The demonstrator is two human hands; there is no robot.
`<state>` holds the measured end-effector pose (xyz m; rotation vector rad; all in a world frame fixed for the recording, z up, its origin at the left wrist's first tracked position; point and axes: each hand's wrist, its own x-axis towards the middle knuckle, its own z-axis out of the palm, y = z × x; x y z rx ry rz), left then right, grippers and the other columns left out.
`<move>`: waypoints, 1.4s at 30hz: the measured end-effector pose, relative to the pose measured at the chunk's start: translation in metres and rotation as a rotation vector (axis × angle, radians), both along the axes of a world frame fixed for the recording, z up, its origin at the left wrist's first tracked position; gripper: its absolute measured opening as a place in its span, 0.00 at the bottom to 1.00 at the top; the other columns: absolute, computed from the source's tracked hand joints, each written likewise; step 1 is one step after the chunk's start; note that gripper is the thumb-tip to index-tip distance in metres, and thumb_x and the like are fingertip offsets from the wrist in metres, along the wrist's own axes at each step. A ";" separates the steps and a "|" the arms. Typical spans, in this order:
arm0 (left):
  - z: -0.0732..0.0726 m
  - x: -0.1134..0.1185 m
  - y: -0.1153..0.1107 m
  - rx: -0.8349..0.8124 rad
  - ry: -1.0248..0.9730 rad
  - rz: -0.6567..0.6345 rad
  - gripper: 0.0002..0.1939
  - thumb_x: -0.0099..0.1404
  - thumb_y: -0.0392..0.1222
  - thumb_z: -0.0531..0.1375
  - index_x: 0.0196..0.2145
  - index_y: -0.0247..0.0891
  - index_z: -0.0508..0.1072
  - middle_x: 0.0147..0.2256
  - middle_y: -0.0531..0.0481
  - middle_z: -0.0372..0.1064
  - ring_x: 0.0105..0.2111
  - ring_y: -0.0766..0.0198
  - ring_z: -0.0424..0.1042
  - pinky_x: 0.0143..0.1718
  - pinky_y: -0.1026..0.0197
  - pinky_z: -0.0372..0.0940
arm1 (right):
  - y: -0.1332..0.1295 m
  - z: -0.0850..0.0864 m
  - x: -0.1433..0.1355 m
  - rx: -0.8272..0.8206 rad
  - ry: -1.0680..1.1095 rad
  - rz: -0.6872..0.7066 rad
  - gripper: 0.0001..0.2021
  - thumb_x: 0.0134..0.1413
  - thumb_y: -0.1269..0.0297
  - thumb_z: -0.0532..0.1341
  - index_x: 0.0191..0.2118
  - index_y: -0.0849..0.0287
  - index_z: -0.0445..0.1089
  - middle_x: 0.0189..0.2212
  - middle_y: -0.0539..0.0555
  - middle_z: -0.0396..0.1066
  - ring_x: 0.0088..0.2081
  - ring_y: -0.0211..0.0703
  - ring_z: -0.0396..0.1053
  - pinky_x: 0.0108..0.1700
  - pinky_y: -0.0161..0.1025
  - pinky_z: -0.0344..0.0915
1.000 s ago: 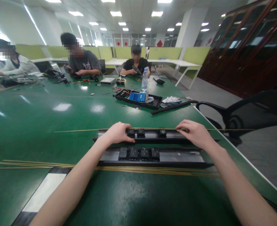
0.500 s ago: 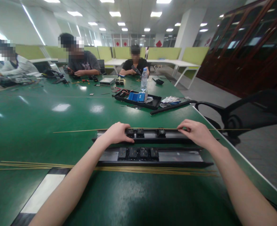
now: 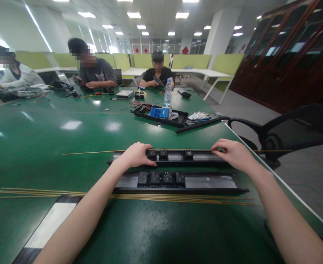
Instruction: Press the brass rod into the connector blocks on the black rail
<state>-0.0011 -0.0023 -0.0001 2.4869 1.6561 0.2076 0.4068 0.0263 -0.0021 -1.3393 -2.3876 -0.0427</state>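
My left hand (image 3: 139, 155) grips the left part of the far black-edged channel (image 3: 172, 164), thumb at its near side beside a black block (image 3: 151, 154). Two more black blocks stand along this channel. My right hand (image 3: 226, 149) pinches a thin brass rod (image 3: 90, 152) that runs lengthwise over the channel's far side and sticks out past both ends. Nearer to me lies a second channel (image 3: 210, 182) holding several black blocks (image 3: 155, 179) side by side. Several brass rods (image 3: 177, 199) lie along its near edge.
A black tray (image 3: 182, 119) with a blue item, a water bottle (image 3: 167, 93), gloves (image 3: 198, 117) and a black strip (image 3: 199, 125) lie beyond. Three people sit across the green table (image 3: 95, 135). A chair (image 3: 296, 128) stands right, and a black-and-white item (image 3: 51, 220) lies near left.
My right hand has slid slightly right along the brass rod. My left hand, the channels and the blocks have stayed in place.
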 end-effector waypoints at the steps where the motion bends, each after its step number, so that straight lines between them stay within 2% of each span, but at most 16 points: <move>1: 0.000 0.000 0.000 0.002 0.000 0.000 0.30 0.50 0.69 0.66 0.36 0.40 0.76 0.33 0.44 0.78 0.33 0.51 0.75 0.31 0.59 0.59 | 0.000 0.000 0.001 -0.005 -0.001 -0.001 0.08 0.59 0.60 0.60 0.34 0.52 0.77 0.36 0.52 0.76 0.30 0.40 0.70 0.31 0.39 0.61; 42: -0.001 0.000 0.000 0.008 0.018 -0.004 0.30 0.50 0.71 0.65 0.35 0.41 0.75 0.33 0.44 0.78 0.34 0.51 0.76 0.31 0.59 0.58 | 0.006 0.003 0.036 -0.048 0.009 -0.115 0.12 0.57 0.52 0.61 0.31 0.52 0.77 0.32 0.54 0.76 0.28 0.44 0.68 0.29 0.42 0.61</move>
